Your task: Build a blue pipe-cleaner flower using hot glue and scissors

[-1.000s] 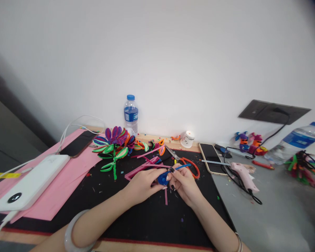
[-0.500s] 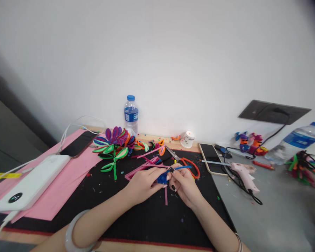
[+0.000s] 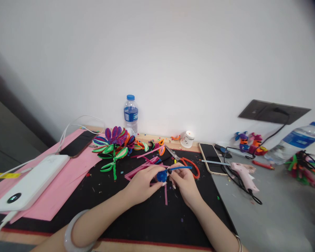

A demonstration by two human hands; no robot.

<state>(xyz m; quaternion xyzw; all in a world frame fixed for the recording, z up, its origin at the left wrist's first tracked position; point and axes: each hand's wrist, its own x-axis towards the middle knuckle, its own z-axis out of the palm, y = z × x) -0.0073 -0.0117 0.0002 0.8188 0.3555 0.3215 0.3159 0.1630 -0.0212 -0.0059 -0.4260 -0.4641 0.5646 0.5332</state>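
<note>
Inside the near edge of the tabletop (image 3: 126,246), left hand (image 3: 144,183) pinches blue coil (image 3: 161,176), right hand (image 3: 185,183) blue pipe cleaner (image 3: 182,167), best guided evenly taut.

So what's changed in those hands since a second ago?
The right hand has shifted its fingers, and the thin blue strip has dipped slightly at its free end. Nothing was let go: the left hand still holds the round blue piece. The pink glue gun stayed put.

Black mat (image 3: 147,220) offers room nearside; scissors (image 3: 183,160) obstruct beyond the right hand (image 3: 183,182)
</note>
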